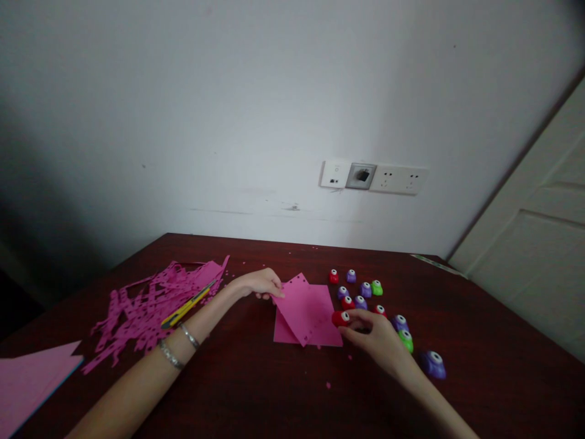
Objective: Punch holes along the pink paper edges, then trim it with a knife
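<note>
My left hand [262, 284] pinches the left corner of a sheet of pink paper [297, 308] with small punched holes along its edges. That sheet lies at an angle over a second pink sheet [325, 305] on the table. Between the thumb and fingers of my right hand [372, 332] is a red craft punch [340, 318] with a white button ringed around a dark centre. It is at the right edge of the pink sheets; whether paper sits in its slot cannot be made out.
Several purple, red and green craft punches [360, 302] stand right of the paper. A heap of pink paper strips [155, 305] with a yellow utility knife [188, 305] lies left, beyond stacked pink sheets [36, 381]. Tiny pink scraps dot the dark red table [256, 390]. A wall [256, 122] stands behind.
</note>
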{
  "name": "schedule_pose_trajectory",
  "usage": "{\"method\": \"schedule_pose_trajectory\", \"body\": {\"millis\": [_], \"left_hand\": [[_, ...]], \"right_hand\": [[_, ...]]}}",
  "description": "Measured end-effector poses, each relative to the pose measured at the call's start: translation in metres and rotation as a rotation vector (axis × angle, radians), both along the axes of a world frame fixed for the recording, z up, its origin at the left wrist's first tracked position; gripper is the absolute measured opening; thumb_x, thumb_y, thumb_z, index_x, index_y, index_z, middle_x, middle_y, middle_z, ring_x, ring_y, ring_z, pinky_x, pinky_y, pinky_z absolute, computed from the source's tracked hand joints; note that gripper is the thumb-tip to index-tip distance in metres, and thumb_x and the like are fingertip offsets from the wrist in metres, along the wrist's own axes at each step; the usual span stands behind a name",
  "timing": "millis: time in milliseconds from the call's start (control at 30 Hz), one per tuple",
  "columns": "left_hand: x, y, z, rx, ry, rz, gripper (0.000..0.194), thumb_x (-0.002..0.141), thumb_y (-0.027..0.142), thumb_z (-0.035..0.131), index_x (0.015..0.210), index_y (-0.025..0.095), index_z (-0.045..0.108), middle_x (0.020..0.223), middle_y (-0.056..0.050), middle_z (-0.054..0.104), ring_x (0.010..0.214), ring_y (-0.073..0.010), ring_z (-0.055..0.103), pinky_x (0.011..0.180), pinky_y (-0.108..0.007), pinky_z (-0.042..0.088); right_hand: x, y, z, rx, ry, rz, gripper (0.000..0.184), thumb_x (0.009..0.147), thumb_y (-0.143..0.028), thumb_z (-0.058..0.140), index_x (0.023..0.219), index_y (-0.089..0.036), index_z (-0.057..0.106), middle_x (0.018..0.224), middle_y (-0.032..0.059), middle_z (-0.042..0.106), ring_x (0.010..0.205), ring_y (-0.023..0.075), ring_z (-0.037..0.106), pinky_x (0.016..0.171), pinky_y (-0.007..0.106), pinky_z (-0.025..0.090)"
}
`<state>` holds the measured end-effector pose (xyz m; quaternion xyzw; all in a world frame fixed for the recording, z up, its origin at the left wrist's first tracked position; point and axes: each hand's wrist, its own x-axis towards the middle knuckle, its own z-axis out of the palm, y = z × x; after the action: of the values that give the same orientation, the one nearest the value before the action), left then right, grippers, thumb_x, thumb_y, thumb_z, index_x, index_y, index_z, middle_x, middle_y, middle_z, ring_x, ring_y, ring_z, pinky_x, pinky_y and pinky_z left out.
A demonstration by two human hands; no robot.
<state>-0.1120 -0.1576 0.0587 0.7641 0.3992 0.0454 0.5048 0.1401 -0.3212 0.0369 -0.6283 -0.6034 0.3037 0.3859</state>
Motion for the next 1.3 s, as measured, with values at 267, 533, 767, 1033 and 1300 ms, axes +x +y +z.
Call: {"method": "schedule_pose_trajectory", "body": {"millis": [267, 533, 767, 1033, 1300], "left_hand": [[-0.003, 0.004, -0.01, 0.0, -0.322, 0.204, 0.022, 0.07, 0.035, 0.059, 0.068, 0.013, 0.053, 0.058, -0.002, 0.059, 0.039, -0.0053, 0.041, 0.034, -0.017, 0.025], [0.017, -0.009, -0.021, -0.008, -0.51, 0.319, 0.019, 0.074, 0.03, 0.056, 0.07, 0.013, 0.051, 0.057, -0.001, 0.057, 0.04, -0.0048, 0.042, 0.035, -0.017, 0.027], [0.025, -0.016, -0.024, -0.018, -0.568, 0.441, 0.015, 0.077, 0.026, 0.053, 0.07, 0.013, 0.048, 0.06, -0.003, 0.059, 0.04, -0.0045, 0.042, 0.035, -0.017, 0.027], [0.03, -0.022, -0.024, -0.038, -0.571, 0.477, 0.014, 0.079, 0.024, 0.052, 0.071, 0.013, 0.048, 0.059, -0.001, 0.058, 0.04, -0.0042, 0.042, 0.037, -0.017, 0.028], [0.033, -0.019, -0.031, -0.053, -0.583, 0.478, 0.012, 0.077, 0.024, 0.053, 0.073, 0.013, 0.05, 0.057, -0.001, 0.058, 0.038, -0.0049, 0.043, 0.036, -0.018, 0.029]], "right_hand": [[-0.007, 0.001, -0.006, 0.078, 0.031, -0.051, 0.029, 0.071, -0.037, 0.059, 0.088, -0.015, 0.066, 0.072, 0.0058, 0.067, 0.067, 0.0191, 0.062, 0.062, 0.028, 0.049], [-0.01, 0.009, -0.001, 0.217, -0.145, -0.115, 0.023, 0.073, -0.039, 0.059, 0.078, -0.017, 0.065, 0.066, 0.004, 0.064, 0.058, 0.0166, 0.059, 0.055, 0.026, 0.046], [-0.004, 0.037, 0.011, 0.238, -0.222, -0.16, 0.026, 0.07, -0.042, 0.062, 0.075, -0.016, 0.065, 0.066, 0.0045, 0.066, 0.059, 0.0178, 0.06, 0.058, 0.028, 0.045], [-0.004, 0.044, 0.013, 0.2, -0.382, -0.202, 0.026, 0.071, -0.043, 0.061, 0.07, -0.018, 0.065, 0.064, 0.0044, 0.066, 0.057, 0.0183, 0.059, 0.054, 0.027, 0.039], [-0.006, 0.047, 0.01, 0.141, -0.488, -0.206, 0.027, 0.07, -0.043, 0.061, 0.058, -0.019, 0.06, 0.057, 0.0023, 0.063, 0.054, 0.017, 0.056, 0.051, 0.026, 0.033]]}}
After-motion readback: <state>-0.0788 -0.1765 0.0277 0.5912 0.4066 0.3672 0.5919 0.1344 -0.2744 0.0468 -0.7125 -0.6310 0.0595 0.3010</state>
